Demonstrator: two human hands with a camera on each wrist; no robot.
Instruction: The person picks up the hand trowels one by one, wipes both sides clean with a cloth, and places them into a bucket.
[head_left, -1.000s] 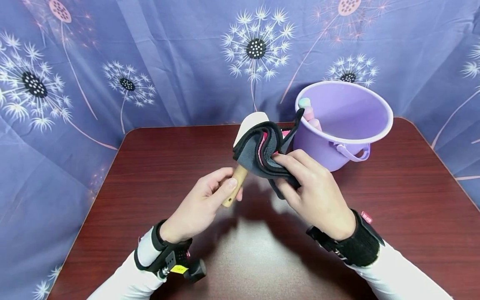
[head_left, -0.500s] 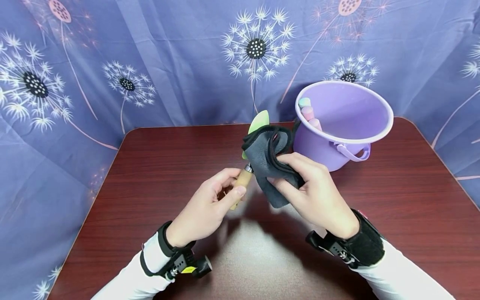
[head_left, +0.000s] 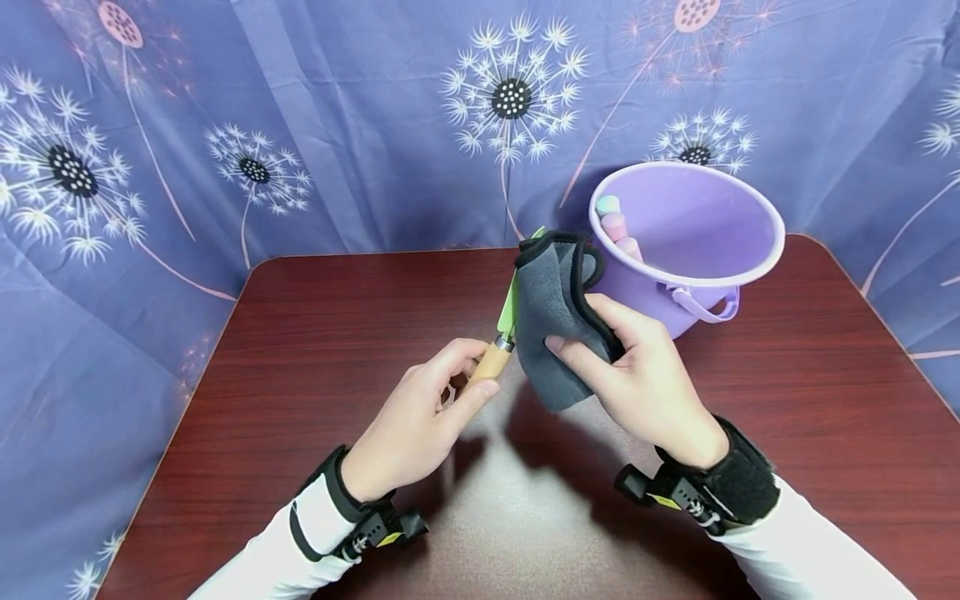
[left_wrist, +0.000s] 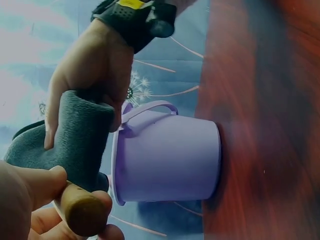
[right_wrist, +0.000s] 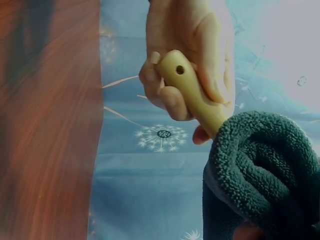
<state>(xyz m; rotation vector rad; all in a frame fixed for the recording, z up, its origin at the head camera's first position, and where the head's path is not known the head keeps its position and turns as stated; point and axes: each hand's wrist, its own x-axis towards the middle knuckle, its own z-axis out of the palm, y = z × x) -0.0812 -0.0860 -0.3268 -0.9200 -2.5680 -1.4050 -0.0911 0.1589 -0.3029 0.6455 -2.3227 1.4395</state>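
My left hand (head_left: 420,417) holds a small garden trowel by its wooden handle (head_left: 491,364), thumb on one side and fingers on the other. The trowel's green blade (head_left: 509,308) points away from me and is mostly hidden behind a grey cloth (head_left: 551,333) with black edging. That folded cloth is pinched in my right hand (head_left: 648,392), thumb on its near face, and lies against the blade. In the left wrist view the handle's round end (left_wrist: 86,215) faces the camera. A hole shows in the handle (right_wrist: 187,85) in the right wrist view.
A purple bucket (head_left: 637,292) stands at the back right, close behind the cloth. Pastel chalk-like sticks (head_left: 615,225) lean inside its left rim. The dark red wooden table (head_left: 337,333) ends at a blue dandelion-print curtain (head_left: 375,125).
The trowel has turned from a broad, pale face to a narrow green edge. The cloth has swung round to the blade's right side and hangs flatter, with its pink part out of sight.
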